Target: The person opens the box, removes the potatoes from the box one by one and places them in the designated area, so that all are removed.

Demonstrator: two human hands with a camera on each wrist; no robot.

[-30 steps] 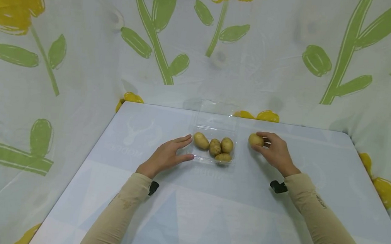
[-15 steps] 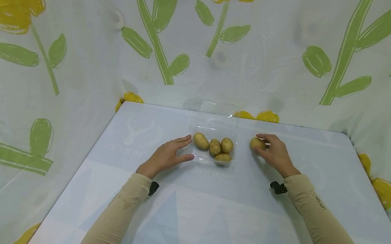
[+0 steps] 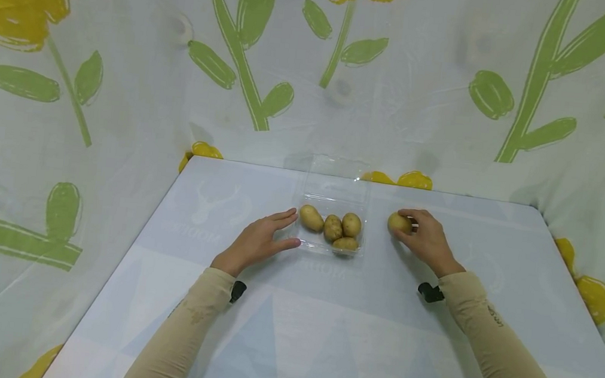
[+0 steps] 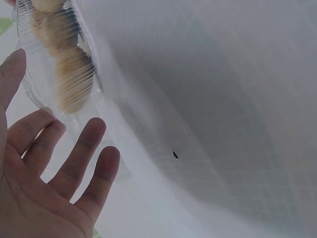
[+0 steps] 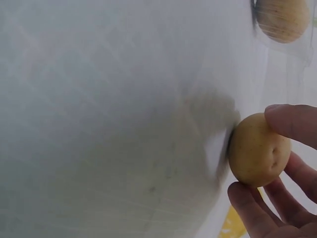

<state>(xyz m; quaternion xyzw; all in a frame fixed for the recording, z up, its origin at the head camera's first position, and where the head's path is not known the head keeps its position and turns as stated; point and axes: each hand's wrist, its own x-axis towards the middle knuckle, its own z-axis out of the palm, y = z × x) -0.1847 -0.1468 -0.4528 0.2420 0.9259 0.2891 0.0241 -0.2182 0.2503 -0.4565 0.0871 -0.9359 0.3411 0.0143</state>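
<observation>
A clear plastic clamshell box (image 3: 324,251) stands with its lid (image 3: 336,177) raised at the back, and several potatoes (image 3: 333,229) lie inside. My left hand (image 3: 257,242) is at the box's left side, its fingers spread and extended along the wall; in the left wrist view, fingertips (image 4: 47,113) meet the plastic edge. To the right of the box, my right hand (image 3: 426,239) holds a single potato (image 5: 257,151) between thumb and fingers. In the right wrist view that potato sits at the table surface, and whether it bears on it I cannot tell.
The pale table (image 3: 301,327) carries faint printed triangles and lettering. A white curtain (image 3: 395,113) with green leaves and yellow flowers hangs behind the table and along its sides. Black wrist cameras (image 3: 430,291) hang under the sleeves.
My right hand and its potato have shifted slightly right and toward me, away from the box. The left hand and the box have stayed where they were.
</observation>
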